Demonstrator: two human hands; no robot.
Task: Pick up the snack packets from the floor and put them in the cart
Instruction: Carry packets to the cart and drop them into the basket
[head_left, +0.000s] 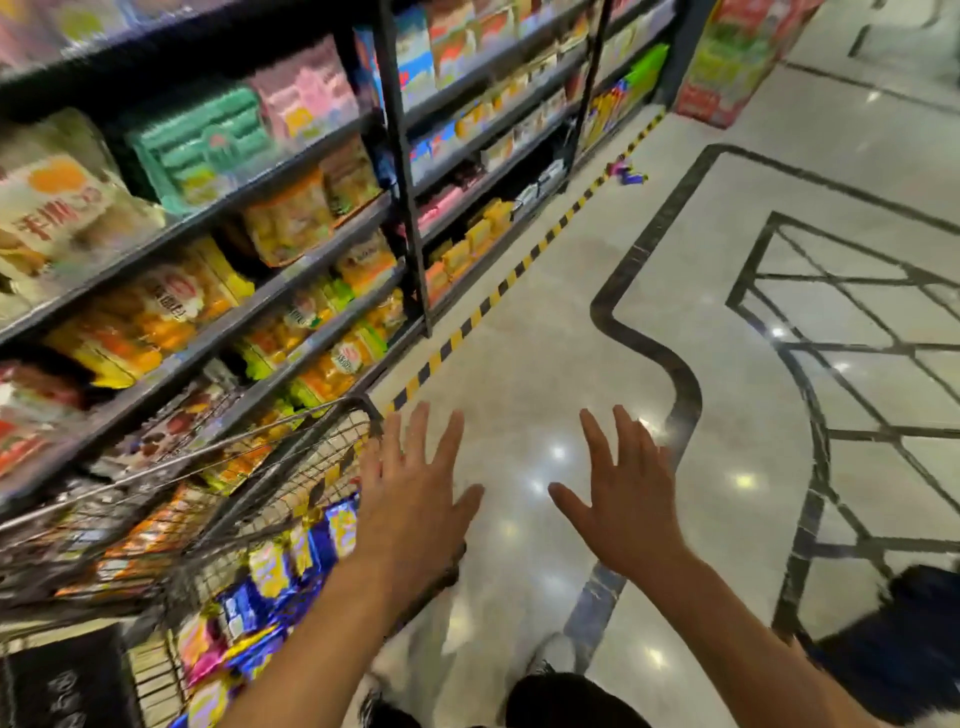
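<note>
Both forearms reached out from the bottom of the view over the glossy floor (545, 364), and both hands were empty. On the left hand (415, 499) the fingers were spread flat, and it hovered in front of the near corner of the wire cart (291, 441); whether it touched the rim could not be told. Fingers were splayed just the same on the right hand (623, 504), which was held over bare floor. Inside the cart lay a heap of snack packets (291, 561), blue, yellow and pink, so much of the collecting looked done. Far up the aisle, beside the striped tape under the shelves (208, 291), a small purple packet (628, 174) lay on the floor, well apart from both hands. Judging by that, at least one pickup remained, and it would need a walk.
</note>
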